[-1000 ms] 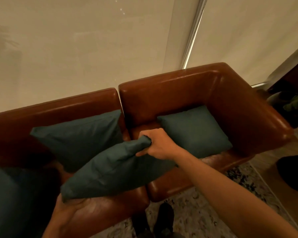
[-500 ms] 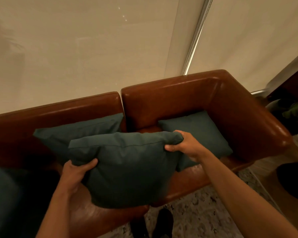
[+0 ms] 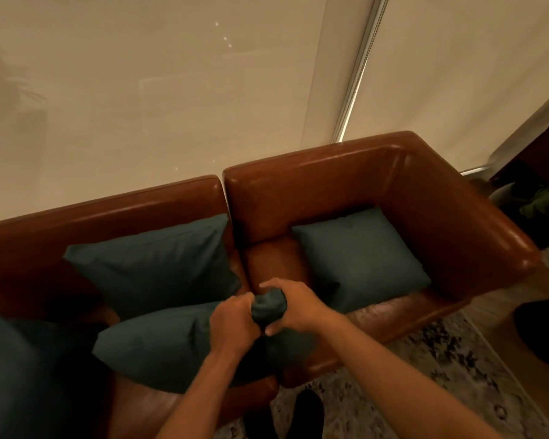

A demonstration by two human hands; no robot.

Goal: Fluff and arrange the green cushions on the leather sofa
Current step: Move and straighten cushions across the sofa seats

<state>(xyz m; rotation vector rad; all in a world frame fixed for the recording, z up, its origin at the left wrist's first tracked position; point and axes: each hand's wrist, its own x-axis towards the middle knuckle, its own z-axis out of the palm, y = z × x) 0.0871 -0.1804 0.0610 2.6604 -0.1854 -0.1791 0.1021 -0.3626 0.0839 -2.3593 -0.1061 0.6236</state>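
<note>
A dark green cushion [image 3: 168, 346] lies low over the front of the brown leather sofa [image 3: 346, 175], near the seam between its two seats. My left hand [image 3: 233, 324] and my right hand [image 3: 293, 307] both grip the same bunched corner of it, close together. A second green cushion [image 3: 159, 261] leans against the left backrest. A third green cushion [image 3: 362, 258] rests in the right seat's corner by the armrest. A fourth green cushion [image 3: 10, 375] shows partly at the lower left edge.
Pale roller blinds [image 3: 171, 90] hang right behind the sofa. A patterned rug [image 3: 425, 375] covers the floor in front, with my dark shoes [image 3: 305, 413] on it. A potted plant [image 3: 545, 201] stands beyond the right armrest, and a dark object [image 3: 545, 331] sits at the right edge.
The cushion was held upright by two opposite corners; now it has swung down and left. My left hand has moved over to the corner my right hand holds.
</note>
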